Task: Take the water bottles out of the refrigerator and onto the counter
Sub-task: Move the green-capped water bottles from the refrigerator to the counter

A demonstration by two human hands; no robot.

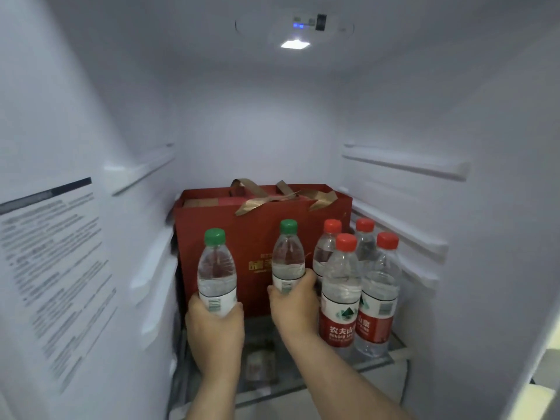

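I look into an open refrigerator. My left hand (215,331) grips the lower part of a clear green-capped water bottle (216,268), held upright above the glass shelf (378,360). My right hand (294,304) is wrapped around a second green-capped bottle (288,259), also upright, in front of a red gift bag. To the right, several red-capped, red-labelled water bottles (341,286) stand together on the shelf, the nearest almost touching my right hand.
A red gift bag (242,237) with gold ribbon handles fills the back of the shelf. White side walls carry shelf rails (406,165); a printed label (51,268) covers the left wall. A light (295,43) glows in the ceiling.
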